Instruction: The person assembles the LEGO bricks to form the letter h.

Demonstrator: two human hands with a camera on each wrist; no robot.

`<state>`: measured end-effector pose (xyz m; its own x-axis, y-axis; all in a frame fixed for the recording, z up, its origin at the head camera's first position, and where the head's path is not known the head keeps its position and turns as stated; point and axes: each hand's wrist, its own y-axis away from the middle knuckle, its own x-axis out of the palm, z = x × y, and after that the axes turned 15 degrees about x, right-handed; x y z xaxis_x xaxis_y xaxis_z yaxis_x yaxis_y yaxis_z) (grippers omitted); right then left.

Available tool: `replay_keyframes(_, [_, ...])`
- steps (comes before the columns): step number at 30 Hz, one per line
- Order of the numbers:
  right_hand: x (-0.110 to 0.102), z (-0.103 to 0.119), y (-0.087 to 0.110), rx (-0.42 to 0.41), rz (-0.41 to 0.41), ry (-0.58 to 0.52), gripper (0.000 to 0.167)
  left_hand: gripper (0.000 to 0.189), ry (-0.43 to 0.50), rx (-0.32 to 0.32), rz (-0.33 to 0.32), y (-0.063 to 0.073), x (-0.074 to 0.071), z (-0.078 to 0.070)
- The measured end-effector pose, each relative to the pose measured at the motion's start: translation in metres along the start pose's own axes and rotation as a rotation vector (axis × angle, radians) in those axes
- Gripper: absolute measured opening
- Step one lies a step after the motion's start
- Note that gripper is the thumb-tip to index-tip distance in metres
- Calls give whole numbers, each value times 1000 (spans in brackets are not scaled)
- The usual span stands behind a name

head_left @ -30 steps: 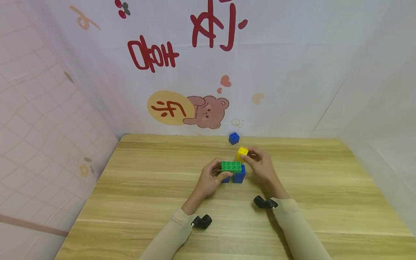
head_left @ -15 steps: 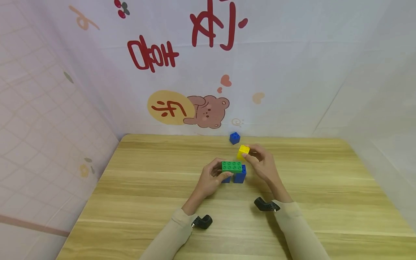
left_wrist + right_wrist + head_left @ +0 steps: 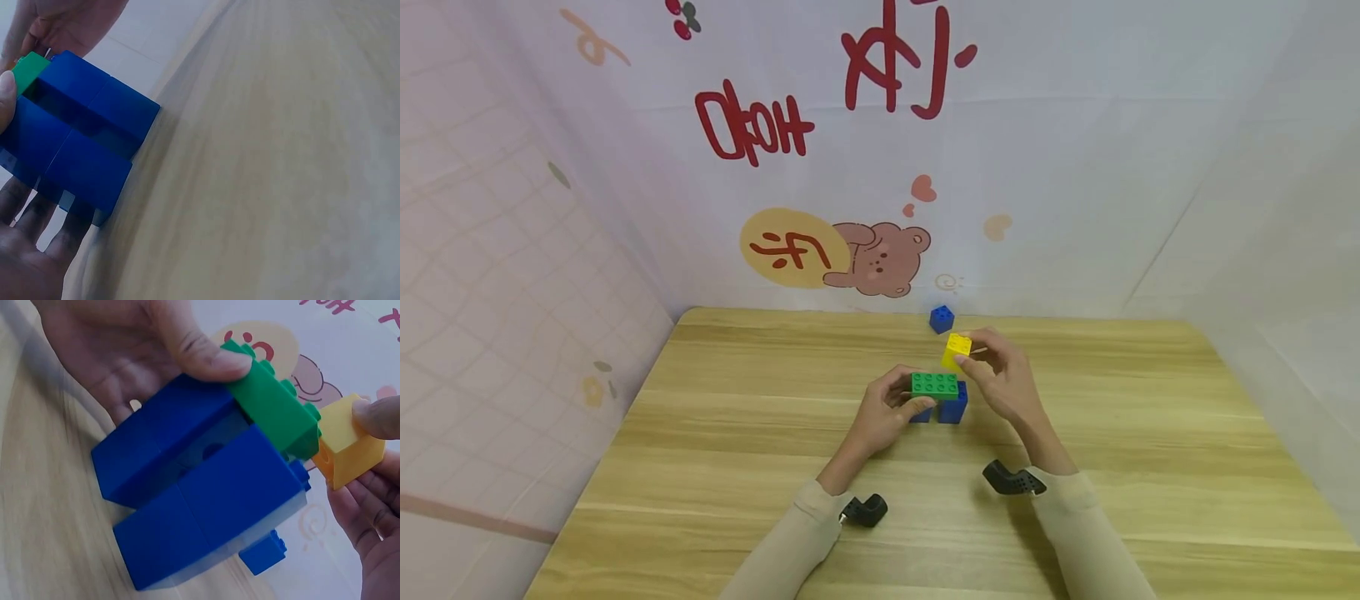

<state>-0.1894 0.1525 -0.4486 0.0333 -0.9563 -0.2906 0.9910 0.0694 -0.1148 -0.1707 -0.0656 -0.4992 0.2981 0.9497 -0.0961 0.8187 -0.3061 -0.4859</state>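
Two blue columns of stacked toy bricks (image 3: 206, 494) stand side by side on the table with a narrow gap between them. A long green brick (image 3: 934, 385) bridges their tops, leaving some studs of the right column bare. My left hand (image 3: 883, 412) grips the green brick and the left column, thumb on the near side and fingers behind. A yellow brick (image 3: 957, 352) is pinched between thumb and fingers of my right hand (image 3: 1003, 375). In the right wrist view, that yellow brick (image 3: 351, 440) overlaps the end of the green brick, above the bare studs.
A loose blue brick (image 3: 942, 319) sits at the back of the wooden table (image 3: 737, 458), close to the white printed cloth wall (image 3: 1060, 167). Each wrist carries a black camera mount (image 3: 1015, 479) that juts inward over the table.
The right hand with the yellow brick first shifted slightly right, then came back left toward the green brick. The left hand and the blue columns stay in place.
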Motion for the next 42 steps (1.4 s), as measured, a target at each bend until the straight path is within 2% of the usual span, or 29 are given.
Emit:
replay_keyframes(11, [15,12,6,-103,59,-2,30,31,-8,18,-1,1,-4,-2])
replay_keyframes(16, [22,13,7,-140,85,12,35,33,-13,46,1,1,-4,-1])
replay_keyframes(24, [27,15,12,-143,108,60,35,33,-22,63,23,1,-2,0])
replay_keyframes(36, [33,16,16,-221,129,75,34,33,-8,85,47,2,-3,1])
replay_keyframes(42, [35,13,17,-245,126,87,35,34,-6,67,36,4,-3,3])
